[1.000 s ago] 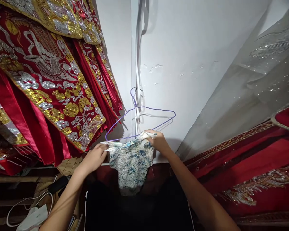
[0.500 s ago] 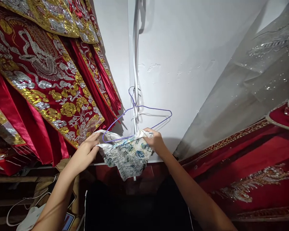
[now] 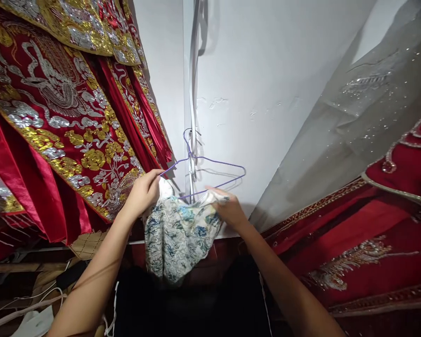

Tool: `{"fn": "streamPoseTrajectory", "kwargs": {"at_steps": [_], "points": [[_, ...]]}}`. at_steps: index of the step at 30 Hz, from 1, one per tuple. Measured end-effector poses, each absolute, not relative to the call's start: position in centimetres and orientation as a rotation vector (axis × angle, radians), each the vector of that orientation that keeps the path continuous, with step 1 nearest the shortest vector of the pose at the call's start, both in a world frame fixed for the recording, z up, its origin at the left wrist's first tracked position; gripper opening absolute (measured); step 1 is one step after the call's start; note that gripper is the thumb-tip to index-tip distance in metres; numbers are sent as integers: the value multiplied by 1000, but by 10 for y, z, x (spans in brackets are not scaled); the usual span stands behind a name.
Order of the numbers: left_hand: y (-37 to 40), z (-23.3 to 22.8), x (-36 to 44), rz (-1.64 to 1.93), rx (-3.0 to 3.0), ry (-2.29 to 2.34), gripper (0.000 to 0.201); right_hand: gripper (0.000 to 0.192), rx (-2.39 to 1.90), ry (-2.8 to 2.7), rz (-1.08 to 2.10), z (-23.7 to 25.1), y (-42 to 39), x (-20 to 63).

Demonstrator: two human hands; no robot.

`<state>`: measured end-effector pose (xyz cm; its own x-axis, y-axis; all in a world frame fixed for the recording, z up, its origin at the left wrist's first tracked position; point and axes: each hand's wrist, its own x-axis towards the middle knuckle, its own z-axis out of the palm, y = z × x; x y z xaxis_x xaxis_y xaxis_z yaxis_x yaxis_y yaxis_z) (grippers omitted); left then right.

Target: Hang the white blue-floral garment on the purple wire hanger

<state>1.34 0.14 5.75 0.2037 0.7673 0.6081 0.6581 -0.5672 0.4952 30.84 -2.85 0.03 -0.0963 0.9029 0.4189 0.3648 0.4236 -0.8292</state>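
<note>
Hanging between both hands, a patterned blue-and-white cloth (image 3: 177, 236) droops below the bottom wire of a purple hanger (image 3: 210, 171). The left hand (image 3: 145, 192) has its fingers closed on the cloth's upper left corner, right at the hanger's left end. The right hand (image 3: 228, 210) pinches the cloth's upper right edge, its fingers just under the hanger's lower wire. The hanger hooks onto a white wall (image 3: 266, 70) above the fingers. Red robes with gold and silver embroidery (image 3: 63, 117) hang left of the left hand; a sheer sparkly fabric (image 3: 354, 121) and more red cloth (image 3: 365, 224) lie right of the right hand.
</note>
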Motion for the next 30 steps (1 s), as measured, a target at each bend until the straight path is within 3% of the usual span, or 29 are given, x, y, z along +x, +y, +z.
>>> {"fn": "streamPoseTrajectory", "kwargs": {"at_steps": [4,6,8,12,13,14,18,20,24,30], "points": [[6,55,5,1283,2401,1372,31,96,-1242,-1441,449,1,-8,349],[5,56,6,1257,2423,1369,31,110,-1289,-1425,358,4,7,363],[3,56,9,1200,2441,1383,32,109,-1329,-1466,351,10,22,372],[3,55,14,1152,2470,1476,29,60,-1388,-1589,449,21,36,379],[4,55,14,1167,2474,1487,28,56,-1418,-1579,417,22,35,380],[5,54,14,1176,2477,1483,27,61,-1450,-1550,370,24,34,381],[7,51,17,1159,2479,1394,26,113,-1481,-1474,314,23,30,391],[6,50,19,1156,2481,1381,26,120,-1455,-1517,363,21,33,397],[4,49,22,1184,2466,1423,26,108,-1451,-1538,369,16,44,404],[10,47,6,1372,2338,1650,28,54,-1528,-1493,274,14,24,402]]}}
